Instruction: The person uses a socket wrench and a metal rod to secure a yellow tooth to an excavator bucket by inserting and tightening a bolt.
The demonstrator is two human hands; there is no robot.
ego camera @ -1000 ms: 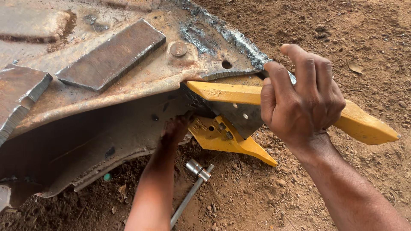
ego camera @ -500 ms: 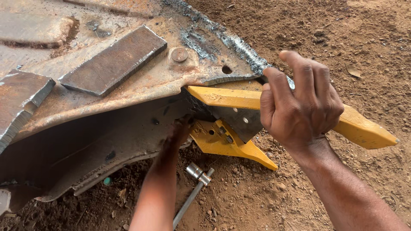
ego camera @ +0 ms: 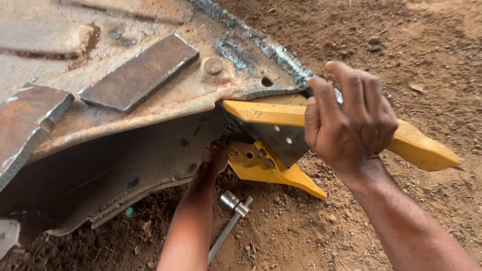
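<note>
Yellow bucket tooth (ego camera: 422,148): long wedge, tip pointing 4 o'clock, butt seated under rusty bucket lip. Second yellow tooth (ego camera: 271,170) lies lower on the dirt, tip toward 4 o'clock.

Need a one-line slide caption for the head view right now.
Right hand grips a yellow bucket tooth at the rusty bucket edge; left hand reaches underneath, ratchet wrench on the dirt.

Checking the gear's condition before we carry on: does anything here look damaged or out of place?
The steel bucket is heavily rusted, with a rough weld bead along its edge. A socket wrench lies loose in the dirt beside the left hand's forearm. The yellow tooth looks intact.
</note>
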